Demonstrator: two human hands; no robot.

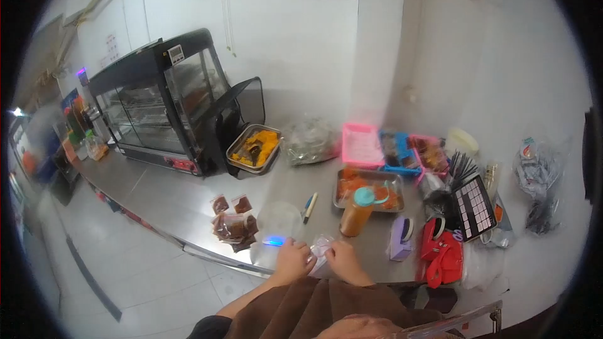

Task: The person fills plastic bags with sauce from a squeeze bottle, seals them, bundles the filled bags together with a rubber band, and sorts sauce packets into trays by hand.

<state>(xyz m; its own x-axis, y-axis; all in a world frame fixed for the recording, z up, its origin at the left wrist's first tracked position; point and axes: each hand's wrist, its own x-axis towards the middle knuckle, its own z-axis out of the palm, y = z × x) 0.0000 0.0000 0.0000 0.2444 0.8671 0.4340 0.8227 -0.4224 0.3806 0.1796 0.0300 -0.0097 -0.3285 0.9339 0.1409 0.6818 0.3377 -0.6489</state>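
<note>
At the near edge of the steel counter, my left hand [293,262] and my right hand [347,263] are close together. Both have their fingers closed on a small clear plastic bag [321,246], which lies between them. A squeeze bottle [355,218] of orange sauce with a teal cap stands just beyond my right hand. Left of my hands is a pile of small packets [235,228] filled with something brown. A bright blue streak shows on the counter beside my left hand. Farther off lies a marker pen [309,208].
A black glass-sided warming cabinet [151,103] stands at the left rear. Near it sit a metal tray [254,149] of yellow food and a bag [311,141]. Pink basket [362,144], orange-food tray [342,198], tape dispensers [401,238] and keypad [475,207] fill the right side.
</note>
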